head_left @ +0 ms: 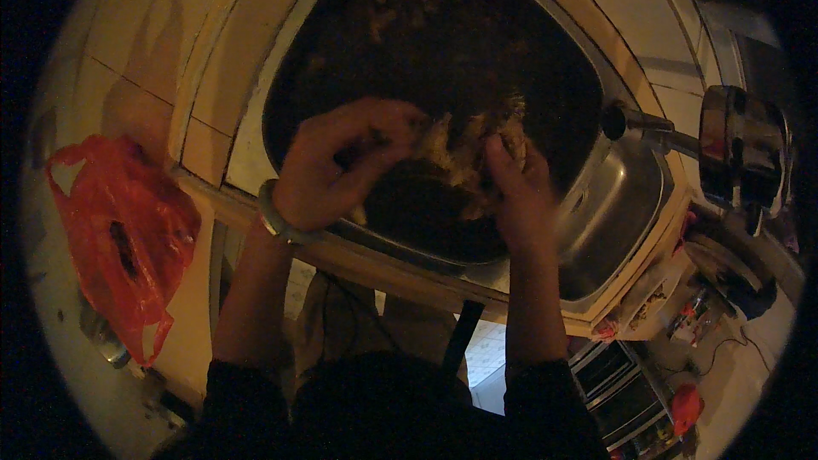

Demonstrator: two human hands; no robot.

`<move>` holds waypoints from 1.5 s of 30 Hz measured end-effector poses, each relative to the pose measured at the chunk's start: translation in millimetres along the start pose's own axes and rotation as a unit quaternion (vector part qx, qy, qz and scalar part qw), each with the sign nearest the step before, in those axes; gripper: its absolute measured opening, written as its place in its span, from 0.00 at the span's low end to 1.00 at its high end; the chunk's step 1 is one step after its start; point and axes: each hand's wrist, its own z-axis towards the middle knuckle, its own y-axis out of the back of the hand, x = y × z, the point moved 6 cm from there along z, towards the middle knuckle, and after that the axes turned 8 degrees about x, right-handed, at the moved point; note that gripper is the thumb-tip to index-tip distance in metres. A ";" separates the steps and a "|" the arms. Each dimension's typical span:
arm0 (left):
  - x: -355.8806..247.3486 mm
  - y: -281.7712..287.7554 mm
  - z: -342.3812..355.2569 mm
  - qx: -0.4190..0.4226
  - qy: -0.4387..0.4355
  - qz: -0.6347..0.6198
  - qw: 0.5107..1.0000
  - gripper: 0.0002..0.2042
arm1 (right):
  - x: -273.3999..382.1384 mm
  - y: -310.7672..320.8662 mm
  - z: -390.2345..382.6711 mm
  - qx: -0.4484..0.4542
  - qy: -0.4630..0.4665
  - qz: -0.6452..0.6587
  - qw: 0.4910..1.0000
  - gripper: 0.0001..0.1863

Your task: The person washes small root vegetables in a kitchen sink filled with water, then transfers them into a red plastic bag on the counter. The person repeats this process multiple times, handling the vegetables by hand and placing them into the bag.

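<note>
Above the near half of the wide, dark, rounded basin (520,43), a ragged, pale yellow-brown clump (445,156) lies between the hands: right hand (522,198) nearer, pinching it; left hand (319,153) to its left, fingers curled, grip unclear. Long axis? Too ragged to call!

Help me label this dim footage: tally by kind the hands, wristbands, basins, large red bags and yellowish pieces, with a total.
Hands: 2 (left hand, right hand)
Wristband: 1
Basins: 2 (large dark basin, small steel basin)
Large red bag: 1
Yellowish pieces: too dim to count
Total counted: 6
</note>
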 end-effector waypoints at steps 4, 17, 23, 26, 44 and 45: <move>17.9 -20.5 -9.6 -0.083 0.158 -0.264 0.948 0.11 | -12.7 -2.2 -1.1 -0.016 -0.010 -0.020 1.000 0.14; -1.0 -3.4 -10.1 -0.152 0.004 -0.009 0.988 0.15 | -1.8 -6.0 -4.0 -0.010 0.172 -0.271 0.947 0.10; -15.9 -17.8 -15.0 -0.198 -0.031 0.029 0.979 0.15 | 0.6 -9.8 -5.1 -0.105 0.230 -0.308 0.917 0.09; -10.2 -21.2 -16.7 -0.229 0.028 -0.022 0.973 0.16 | 3.3 -11.2 -6.8 -0.134 0.246 -0.311 0.908 0.09; 66.0 -19.5 -4.2 -0.128 0.247 0.035 0.960 0.17 | -65.3 9.7 72.0 -0.052 -0.003 -0.685 0.727 0.18; 83.5 -22.5 0.0 -0.114 0.290 0.055 0.949 0.18 | -68.2 8.1 76.2 -0.044 -0.008 -0.674 0.737 0.19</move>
